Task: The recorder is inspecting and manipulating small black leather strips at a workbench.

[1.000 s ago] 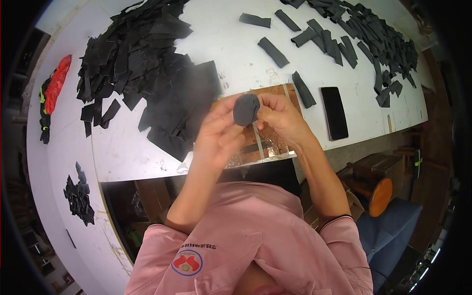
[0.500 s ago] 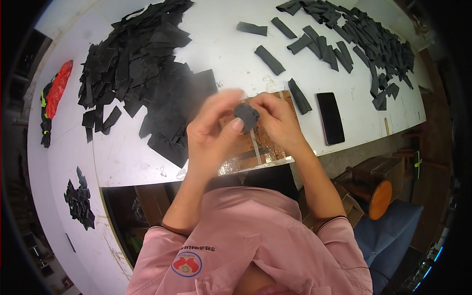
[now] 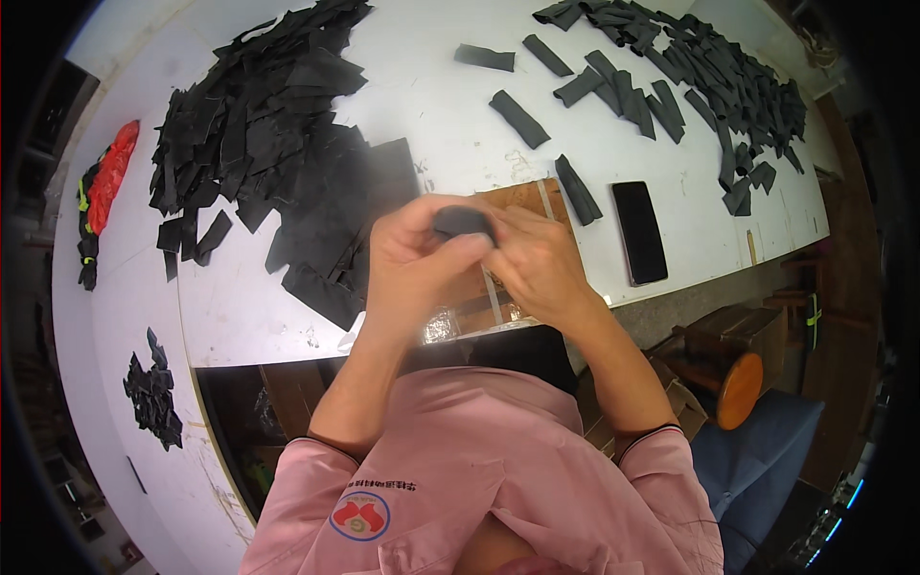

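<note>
Both my hands meet above a brown board [image 3: 565, 251] at the table's front edge. Between them is a black fabric piece [image 3: 462, 222], curved like a tube end. My left hand [image 3: 414, 259] wraps round it, with the thumb laid along its near side. My right hand [image 3: 539, 257] grips its right end, fingers bent and pressed together; that end is hidden by them. A black fabric tube [image 3: 578, 190] lies just right of the board. Flat black fabric pieces [image 3: 321, 220] spread out to the left of my hands.
A black phone [image 3: 639, 233] lies on the white table to the right. Many rolled black tubes [image 3: 738, 101] are heaped at the far right. A red bag [image 3: 117, 172] and small black scraps [image 3: 153, 395] lie at left. A round-topped wooden stool [image 3: 741, 391] stands below right.
The fabric piece has turned in my fingers and moved slightly left. My left fingers have closed round it, and my right hand has come lower and closer in.
</note>
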Demonstrator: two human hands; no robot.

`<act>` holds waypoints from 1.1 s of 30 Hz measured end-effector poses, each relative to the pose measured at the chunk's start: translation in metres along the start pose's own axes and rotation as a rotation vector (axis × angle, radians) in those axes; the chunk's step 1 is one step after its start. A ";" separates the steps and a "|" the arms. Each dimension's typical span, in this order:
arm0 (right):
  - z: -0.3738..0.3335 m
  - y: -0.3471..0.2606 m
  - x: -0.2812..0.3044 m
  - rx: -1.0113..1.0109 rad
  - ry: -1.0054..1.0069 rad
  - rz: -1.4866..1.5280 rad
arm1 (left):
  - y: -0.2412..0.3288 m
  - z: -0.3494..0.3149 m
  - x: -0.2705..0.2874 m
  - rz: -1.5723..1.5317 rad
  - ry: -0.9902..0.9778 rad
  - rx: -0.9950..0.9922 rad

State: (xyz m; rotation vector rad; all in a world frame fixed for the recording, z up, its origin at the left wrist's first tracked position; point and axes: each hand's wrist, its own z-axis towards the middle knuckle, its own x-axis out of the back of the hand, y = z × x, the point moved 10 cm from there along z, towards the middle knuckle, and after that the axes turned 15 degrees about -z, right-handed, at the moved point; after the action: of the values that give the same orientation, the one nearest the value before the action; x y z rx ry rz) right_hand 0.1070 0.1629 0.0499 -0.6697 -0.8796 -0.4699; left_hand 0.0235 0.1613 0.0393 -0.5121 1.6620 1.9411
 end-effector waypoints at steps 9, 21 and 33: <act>-0.017 0.014 -0.017 -0.094 -0.016 0.181 | 0.008 0.000 -0.024 0.398 -0.034 -0.058; 0.023 -0.019 0.041 0.110 0.011 0.171 | 0.055 -0.008 0.021 -0.025 0.068 -0.302; -0.054 0.078 -0.032 -0.765 -0.075 0.585 | -0.019 -0.027 0.123 1.549 0.162 0.039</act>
State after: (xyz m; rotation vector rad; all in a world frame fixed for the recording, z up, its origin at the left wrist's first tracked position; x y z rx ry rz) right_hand 0.1668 0.1830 -0.0274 -1.5980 -0.5118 -0.2363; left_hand -0.0635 0.1547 -0.0533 1.0215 2.4903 2.7767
